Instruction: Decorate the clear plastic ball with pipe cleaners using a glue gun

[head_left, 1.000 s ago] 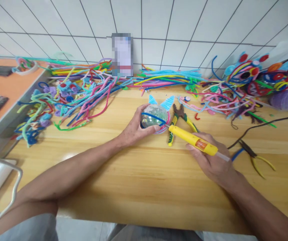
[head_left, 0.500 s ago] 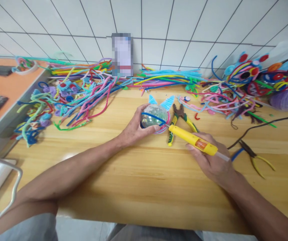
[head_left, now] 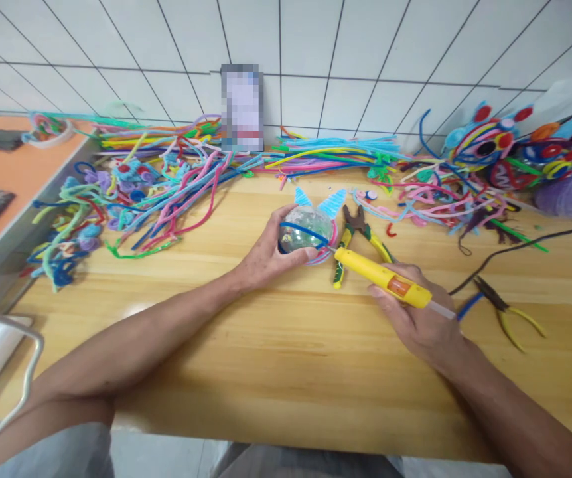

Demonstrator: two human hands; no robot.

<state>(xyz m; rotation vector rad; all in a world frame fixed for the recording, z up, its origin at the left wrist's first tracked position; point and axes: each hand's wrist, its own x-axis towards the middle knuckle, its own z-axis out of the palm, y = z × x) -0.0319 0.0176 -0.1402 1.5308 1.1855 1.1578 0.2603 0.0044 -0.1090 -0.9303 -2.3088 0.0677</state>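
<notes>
My left hand point(head_left: 276, 242) is wrapped round a clear plastic ball point(head_left: 302, 222), its thumb lying along the lower front. Two light-blue pointed ears point(head_left: 333, 202) stick up from the ball, a dark-blue pipe cleaner point(head_left: 298, 232) crosses its front, and pink and blue strands edge its right side. A yellow hot glue gun point(head_left: 370, 269) is gripped in my right hand point(head_left: 423, 318), a clear glue stick poking out of its back end. The gun's nozzle meets the ball's right edge near my left thumb; whether it touches is too small to tell.
Green-and-yellow pliers point(head_left: 359, 226) lie just behind the glue gun; another pair with yellow handles point(head_left: 519, 318) rests at the right by a black cord point(head_left: 495, 255). Pipe cleaners point(head_left: 176, 192) heap along the wall, below a propped phone point(head_left: 242, 106). Decorated balls point(head_left: 485, 147) stand at the back right.
</notes>
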